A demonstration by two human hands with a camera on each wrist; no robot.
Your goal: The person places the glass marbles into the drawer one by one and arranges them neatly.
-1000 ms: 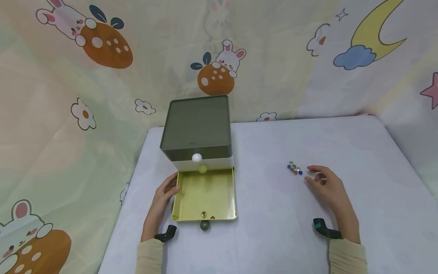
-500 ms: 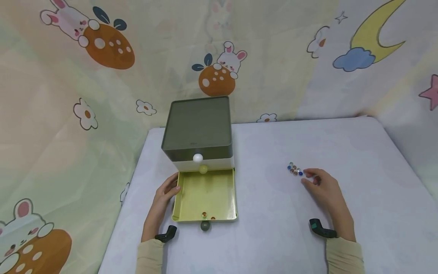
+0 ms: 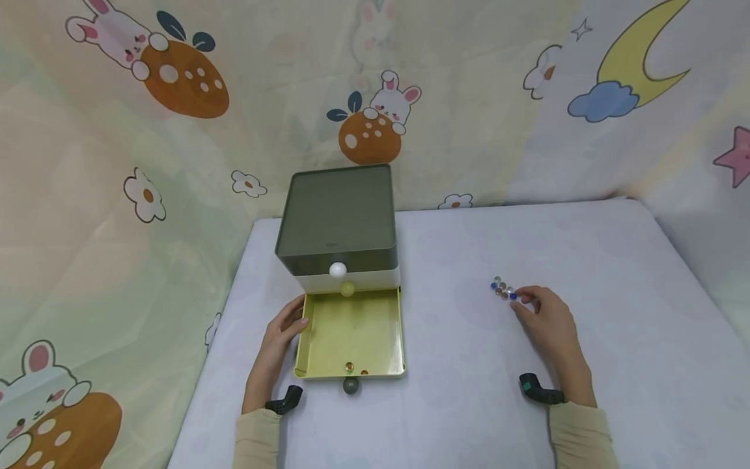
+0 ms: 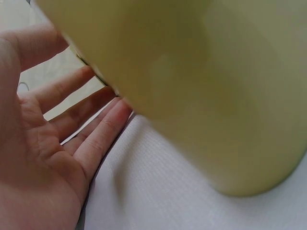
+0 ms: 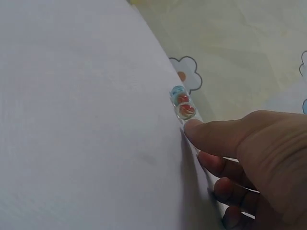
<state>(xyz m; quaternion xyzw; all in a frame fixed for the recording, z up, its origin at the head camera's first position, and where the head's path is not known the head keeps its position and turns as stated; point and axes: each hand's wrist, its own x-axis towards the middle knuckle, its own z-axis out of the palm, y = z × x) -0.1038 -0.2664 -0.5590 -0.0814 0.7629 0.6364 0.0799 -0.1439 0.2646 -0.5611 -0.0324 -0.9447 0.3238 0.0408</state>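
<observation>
A small drawer cabinet (image 3: 336, 215) has a dark green top and a white tier. Its yellow-green drawer (image 3: 354, 332) is pulled out, with two orange-tinted marbles (image 3: 349, 367) near the front wall. My left hand (image 3: 278, 339) holds the drawer's left side, thumb at the rim and fingers along the outside; in the left wrist view fingertips (image 4: 122, 108) touch the outer wall. A small cluster of clear, blue and brownish marbles (image 3: 500, 286) lies right of the cabinet. My right hand (image 3: 547, 322) is beside a blue marble (image 3: 513, 296), thumb and forefinger slightly apart; contact is unclear.
White cloth covers the table (image 3: 457, 365). A printed curtain (image 3: 469, 130) with rabbits and flowers hangs behind the table and along its left. Round knobs stick out from the cabinet: white (image 3: 337, 270), yellow-green (image 3: 347, 288) and dark green (image 3: 351, 385).
My right hand has moved left, right up to the blue marble at the cluster's near edge. The left hand and the drawer have stayed where they were.
</observation>
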